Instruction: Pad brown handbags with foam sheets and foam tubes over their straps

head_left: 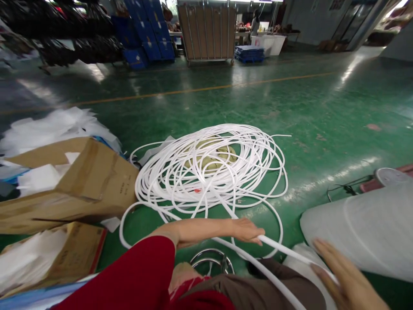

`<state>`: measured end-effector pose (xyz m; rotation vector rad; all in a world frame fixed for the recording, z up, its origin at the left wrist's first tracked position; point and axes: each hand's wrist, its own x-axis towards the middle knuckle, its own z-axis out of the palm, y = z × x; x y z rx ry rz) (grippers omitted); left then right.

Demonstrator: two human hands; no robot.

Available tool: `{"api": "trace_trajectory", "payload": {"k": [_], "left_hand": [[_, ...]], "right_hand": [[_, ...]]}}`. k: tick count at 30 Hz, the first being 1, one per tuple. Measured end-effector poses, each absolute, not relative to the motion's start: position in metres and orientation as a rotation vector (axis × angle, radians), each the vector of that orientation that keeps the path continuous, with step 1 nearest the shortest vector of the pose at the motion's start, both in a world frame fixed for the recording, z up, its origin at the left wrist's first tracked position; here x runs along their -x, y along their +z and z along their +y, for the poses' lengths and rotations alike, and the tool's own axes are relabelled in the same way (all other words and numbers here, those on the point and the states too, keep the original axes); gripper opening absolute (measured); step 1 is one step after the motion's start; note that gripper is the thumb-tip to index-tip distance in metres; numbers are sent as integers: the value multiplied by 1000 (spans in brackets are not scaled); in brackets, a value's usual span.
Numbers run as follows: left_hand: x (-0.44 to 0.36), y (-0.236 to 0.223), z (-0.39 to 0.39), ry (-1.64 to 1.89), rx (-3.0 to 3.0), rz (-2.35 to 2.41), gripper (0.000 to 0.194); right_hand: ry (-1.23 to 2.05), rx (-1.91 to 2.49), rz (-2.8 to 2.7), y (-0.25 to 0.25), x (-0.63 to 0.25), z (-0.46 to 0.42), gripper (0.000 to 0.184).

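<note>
A long white flexible tube (282,248) runs through both my hands, over my lap. My left hand (247,230) is closed around it at mid view, arm stretched across my body. On the right, my right hand (345,275) is smeared by motion, with the tube passing between its fingers and thumb. Another stretch of tube (258,262) crosses my knee below the left hand. In front of me on the floor lies a wide, loose heap of the same white tube (180,172), with a yellow-green bundle (209,159) partly hidden under its loops.
Cardboard boxes (109,181) with white sheet material stand on the left. A big whitish wrapped roll (361,228) lies at right. A chrome ring base (211,258) shows beneath me. Farther off are a wheeled cart (206,32), blue crates (146,28) and a person (254,26).
</note>
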<state>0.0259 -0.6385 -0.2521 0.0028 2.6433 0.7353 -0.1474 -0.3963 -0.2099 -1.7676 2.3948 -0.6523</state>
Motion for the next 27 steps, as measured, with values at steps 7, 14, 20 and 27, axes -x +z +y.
{"api": "trace_trajectory", "payload": {"k": [7, 14, 20, 27], "left_hand": [[-40, -249, -654, 868, -45, 2677, 24], [-74, -268, -693, 899, 8, 2717, 25], [-67, -280, -675, 939, 33, 2738, 15], [-59, -283, -658, 1214, 421, 2785, 14]], "right_hand": [[-573, 1807, 2150, -273, 81, -489, 43], [-522, 1603, 2197, -291, 124, -442, 39], [-445, 1683, 2121, -307, 90, -462, 43], [-868, 1226, 1981, -291, 48, -511, 46]]}}
